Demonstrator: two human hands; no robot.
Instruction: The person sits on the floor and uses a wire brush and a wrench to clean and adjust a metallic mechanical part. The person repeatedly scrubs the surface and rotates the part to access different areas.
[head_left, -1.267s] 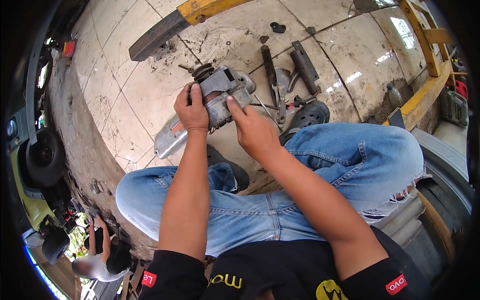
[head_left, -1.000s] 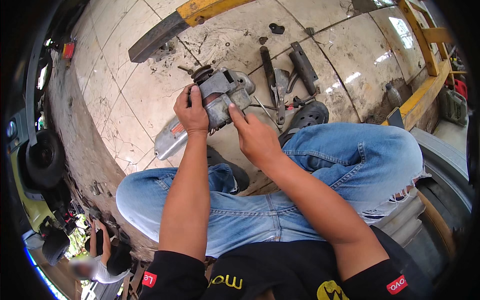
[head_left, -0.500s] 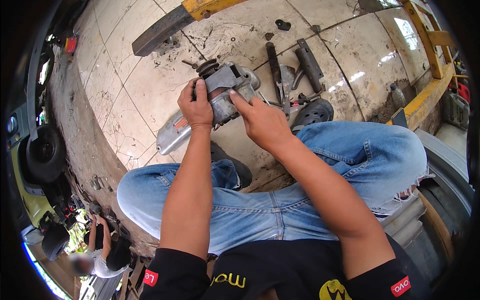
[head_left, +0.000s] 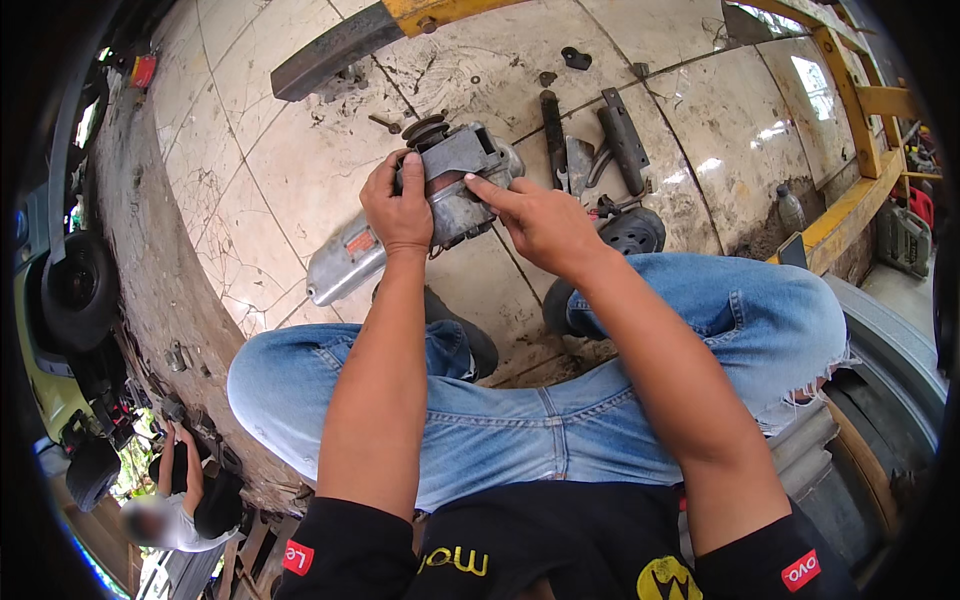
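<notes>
A grey metal motor unit (head_left: 350, 262), with a long rounded cylinder and an orange-red label, lies slanted in front of my feet. At its far end sit a blocky housing and a dark round pulley-like disc (head_left: 426, 132). My left hand (head_left: 400, 208) grips the housing from the left, thumb on top and fingers wrapped over the side. From the right, my right hand (head_left: 548, 225) reaches in. Its index finger is stretched out, its tip touching the housing beside a reddish-brown recess; the other fingers are bent and partly hidden, and nothing shows held in them.
Right of the unit lie a dark rod-like tool (head_left: 553, 140), a flat metal blade (head_left: 579, 163) and a black handle-shaped part (head_left: 624, 140). A yellow frame (head_left: 845, 215) and a plastic bottle (head_left: 790, 208) stand at right. Another person (head_left: 185, 500) is at lower left.
My right index finger has shifted slightly on the housing, and the right hand sits a little farther right. My left hand keeps its grip. The whole view has shifted slightly.
</notes>
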